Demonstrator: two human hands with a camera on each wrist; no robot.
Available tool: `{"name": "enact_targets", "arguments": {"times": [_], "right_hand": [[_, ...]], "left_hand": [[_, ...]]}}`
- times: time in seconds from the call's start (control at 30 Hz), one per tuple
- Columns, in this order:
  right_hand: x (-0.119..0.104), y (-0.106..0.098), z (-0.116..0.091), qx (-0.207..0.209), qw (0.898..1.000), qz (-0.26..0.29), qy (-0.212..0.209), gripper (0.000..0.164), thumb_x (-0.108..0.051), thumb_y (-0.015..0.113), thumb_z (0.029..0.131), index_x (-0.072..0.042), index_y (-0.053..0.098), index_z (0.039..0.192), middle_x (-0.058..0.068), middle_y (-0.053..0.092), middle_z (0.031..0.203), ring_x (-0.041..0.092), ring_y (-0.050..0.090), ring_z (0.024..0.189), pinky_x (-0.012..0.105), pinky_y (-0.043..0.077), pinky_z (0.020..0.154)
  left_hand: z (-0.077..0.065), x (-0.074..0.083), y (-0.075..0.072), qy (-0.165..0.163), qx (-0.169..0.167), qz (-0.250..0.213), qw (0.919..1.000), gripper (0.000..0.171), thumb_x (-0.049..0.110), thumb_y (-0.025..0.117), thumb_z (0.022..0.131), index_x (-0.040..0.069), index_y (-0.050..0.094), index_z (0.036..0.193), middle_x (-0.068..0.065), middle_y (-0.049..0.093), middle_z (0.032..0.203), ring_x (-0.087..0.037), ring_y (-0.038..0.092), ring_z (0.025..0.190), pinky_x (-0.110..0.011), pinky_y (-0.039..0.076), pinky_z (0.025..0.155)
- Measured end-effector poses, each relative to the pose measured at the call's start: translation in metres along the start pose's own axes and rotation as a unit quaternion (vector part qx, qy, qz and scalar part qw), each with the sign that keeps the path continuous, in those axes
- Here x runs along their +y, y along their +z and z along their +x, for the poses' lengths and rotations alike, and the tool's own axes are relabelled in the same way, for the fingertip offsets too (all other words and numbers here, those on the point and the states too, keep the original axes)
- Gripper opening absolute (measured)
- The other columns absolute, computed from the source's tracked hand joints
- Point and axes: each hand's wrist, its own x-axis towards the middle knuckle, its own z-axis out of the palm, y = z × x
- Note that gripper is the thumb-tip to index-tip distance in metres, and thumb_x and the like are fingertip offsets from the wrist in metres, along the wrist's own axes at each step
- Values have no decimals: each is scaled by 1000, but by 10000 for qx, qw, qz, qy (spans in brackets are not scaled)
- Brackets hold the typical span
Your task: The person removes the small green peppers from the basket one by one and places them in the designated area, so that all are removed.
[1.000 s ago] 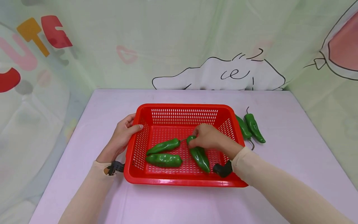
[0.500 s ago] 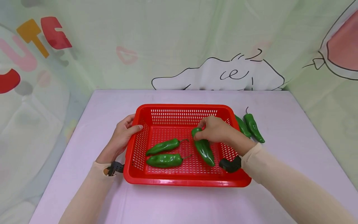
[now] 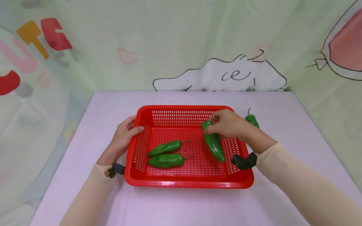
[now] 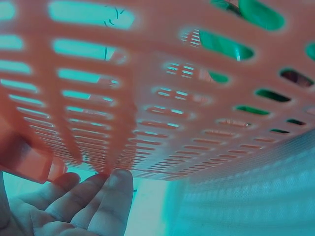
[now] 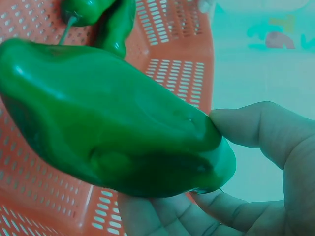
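On the desk (image 3: 169,207), a red basket (image 3: 186,183) is held on one side by the left grip (image 3: 124,135). Over it, a green pepper (image 3: 214,146) is pinched at one end by the right grip (image 3: 227,124). It seems to be being carried; next, a firm pinch is needed. Two smaller peppers (image 3: 165,148) are seen inside.

The left forearm (image 3: 85,197), in a pale sleeve, slants inward from the lower left. Past the bare left wrist (image 3: 104,158), the left grip (image 3: 125,133) is clasped, its thumb pointing inward and its fingers opposite; the left wrist view shows several fingers side by side, tips forward. The right forearm (image 3: 311,185), likewise sleeved, slants inward from the lower right. The right grip (image 3: 227,124) arches with the back upward, thumb and bent fingers opposed in a pinch. The two grips are well apart, the right slightly farther forward.
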Motion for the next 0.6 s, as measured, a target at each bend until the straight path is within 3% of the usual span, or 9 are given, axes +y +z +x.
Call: {"name": "enact_targets", "arguments": {"times": [0.27,0.6], "right_hand": [[9,-17,-11,135,9997,199,-90,53,-22,73,95,9,53,132,20,65,115,21,72,87,39,66,80],[23,-42,-25,413,9989,217,4,49,-24,71,97,7,52,130,23,63,122,23,73,90,44,65,84]], "left_hand": [[0,0,1,-13,2,-33,10000,57,12,60,102,6,41,156,-23,58,142,-31,72,110,-43,64,82],[-2,0,1,57,24,-26,10000,58,11,61,102,6,41,156,-24,58,141,-31,72,110,-42,64,83]]}}
